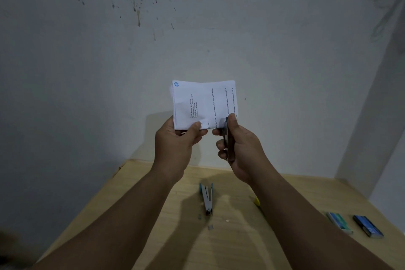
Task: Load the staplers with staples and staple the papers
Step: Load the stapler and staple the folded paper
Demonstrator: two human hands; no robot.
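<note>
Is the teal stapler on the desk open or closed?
Open. The teal stapler lies on the wooden desk with its arms splayed in a V, the white magazine rail exposed. Whether staples sit in it, cannot tell.

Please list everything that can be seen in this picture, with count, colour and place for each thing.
folded papers: 1 bundle, white with print, held up before the wall
stapler in hand: 1, dark, at the papers' lower right edge
open stapler: 1, teal and white, on the table below the hands
staple boxes: 2, one teal, one dark blue, table right
loose staple strips: 2, grey, near the open stapler
yellow object: 1, mostly hidden by the right arm
table: 1, light wood
left hand: holds the papers
right hand: grips the stapler
</note>
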